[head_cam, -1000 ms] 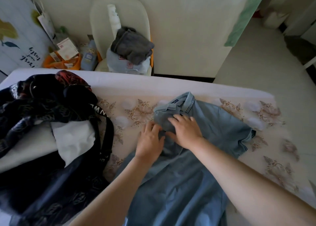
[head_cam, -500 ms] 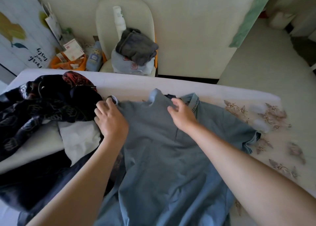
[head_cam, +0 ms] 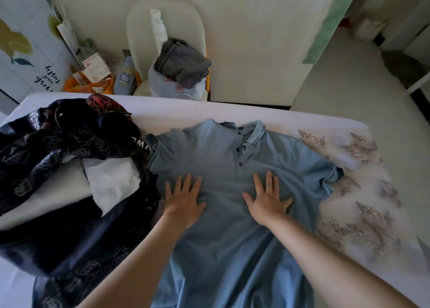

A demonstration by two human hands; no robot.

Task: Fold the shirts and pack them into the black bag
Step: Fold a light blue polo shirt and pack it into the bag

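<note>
Light-blue knit polo shirt (head_cam: pixel 221 168) lay flat on bed (head_cam: pixel 349 214): soft, light, floppy. L hand (head_cam: pixel 183 198) & R hand (head_cam: pixel 267 198) pressed it, fingers (head_cam: pixel 269 182) straight, gripping nothing. Prob best pinched at the 2 shoulders.

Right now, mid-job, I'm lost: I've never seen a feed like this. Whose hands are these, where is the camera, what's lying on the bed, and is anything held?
There is no machine here: these are a person's two bare hands. The picture comes from a wide-angle camera on that person's head, looking forward and down, so the arms enter from below. On the bed lies a blue polo shirt, spread front up, buttons showing. The left hand and right hand press flat on its chest, fingers straight; neither grips anything. Left of it sits the open black bag with something white inside. Beyond the bed, a chair carries grey clothes.
</note>
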